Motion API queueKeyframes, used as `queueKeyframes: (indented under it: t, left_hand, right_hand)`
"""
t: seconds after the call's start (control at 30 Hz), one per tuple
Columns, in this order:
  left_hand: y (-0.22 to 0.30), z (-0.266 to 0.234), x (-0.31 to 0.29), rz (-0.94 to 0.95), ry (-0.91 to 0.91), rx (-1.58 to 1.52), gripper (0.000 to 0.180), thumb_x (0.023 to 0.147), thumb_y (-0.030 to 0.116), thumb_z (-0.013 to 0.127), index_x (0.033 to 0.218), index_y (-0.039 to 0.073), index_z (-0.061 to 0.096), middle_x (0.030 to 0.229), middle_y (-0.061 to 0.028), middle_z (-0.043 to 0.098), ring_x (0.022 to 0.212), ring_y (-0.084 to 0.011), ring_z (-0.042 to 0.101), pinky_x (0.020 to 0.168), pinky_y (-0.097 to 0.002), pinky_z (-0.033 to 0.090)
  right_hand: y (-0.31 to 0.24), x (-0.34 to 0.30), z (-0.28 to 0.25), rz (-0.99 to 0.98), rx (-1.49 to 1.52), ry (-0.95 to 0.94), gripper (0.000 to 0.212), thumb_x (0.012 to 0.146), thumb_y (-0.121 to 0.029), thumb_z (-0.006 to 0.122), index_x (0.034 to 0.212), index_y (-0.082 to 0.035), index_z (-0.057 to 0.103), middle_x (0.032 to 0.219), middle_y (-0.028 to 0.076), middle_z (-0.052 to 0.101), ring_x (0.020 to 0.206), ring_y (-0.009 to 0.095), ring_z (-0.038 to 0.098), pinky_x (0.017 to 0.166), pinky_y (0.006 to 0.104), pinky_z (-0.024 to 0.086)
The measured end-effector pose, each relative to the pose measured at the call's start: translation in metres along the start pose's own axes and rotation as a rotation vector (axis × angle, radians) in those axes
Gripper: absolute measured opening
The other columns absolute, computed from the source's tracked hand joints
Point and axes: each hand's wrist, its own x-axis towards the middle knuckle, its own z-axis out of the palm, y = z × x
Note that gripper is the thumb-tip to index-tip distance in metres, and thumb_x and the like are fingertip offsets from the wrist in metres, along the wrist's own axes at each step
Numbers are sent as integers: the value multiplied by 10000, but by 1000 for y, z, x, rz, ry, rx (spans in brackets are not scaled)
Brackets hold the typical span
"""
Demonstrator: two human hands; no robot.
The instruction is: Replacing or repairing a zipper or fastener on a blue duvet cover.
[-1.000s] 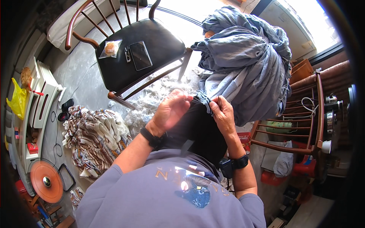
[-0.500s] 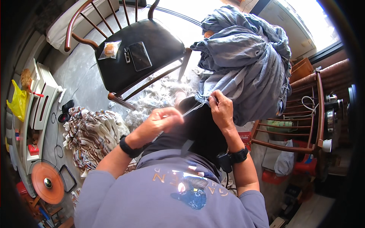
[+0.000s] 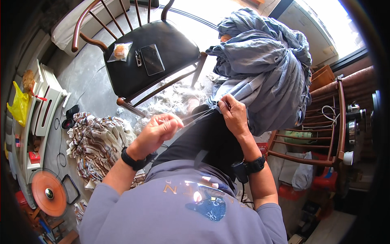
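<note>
Beside blue cloth (image 3: 268,73), the right grip (image 3: 232,115) pinches its edge; the left grip (image 3: 156,133), well clear, holds pale threads (image 3: 197,117).

Upper-right glare, apparently a window (image 3: 334,18)

left hand (image 3: 159,133): left of the blue cloth (image 3: 268,61), body side, apart from it; fingers curled in, thumb against them, slight blur
left forearm (image 3: 118,174): angled up and inward toward the cloth, elbow bent
right hand (image 3: 234,116): at the cloth's near-left edge, thumb and index pinched on it, other fingers folded
right forearm (image 3: 263,183): body side of the cloth, steep, leaning left
</note>
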Motion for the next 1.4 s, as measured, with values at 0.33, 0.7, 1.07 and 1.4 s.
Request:
queueKeyframes:
  t: [0.33,0.7,1.07,1.4]
  left_hand:
    - [-24,2,2,69,143,1169,112,846,83,579,930,51,646,754,-102,648,692,-138,627,629,-275,476]
    - [-2,16,-37,155,174,1114,104,835,116,577,855,55,659,795,-123,655,730,-263,648,638,-301,497]
    - [56,-202,-205,-2,957,1106,199,874,219,533,900,70,664,772,35,588,588,-34,425,516,-210,346]
    - [44,-178,-148,-139,808,443,227,876,247,556,973,57,633,832,9,583,656,-64,541,598,-203,416]
  right_hand:
    - [4,9,8,-31,-250,30,112,805,-164,555,824,-56,534,752,158,609,729,369,588,620,447,450]
    - [25,16,23,-54,-313,113,73,792,-145,544,814,-76,531,746,152,609,732,373,589,623,452,457]
    - [70,51,-72,132,-279,91,159,846,-179,559,836,-20,560,693,143,595,658,275,595,625,365,447]
    - [51,29,-91,423,575,-87,130,890,-184,559,810,-84,537,631,-69,439,489,3,331,414,180,258]
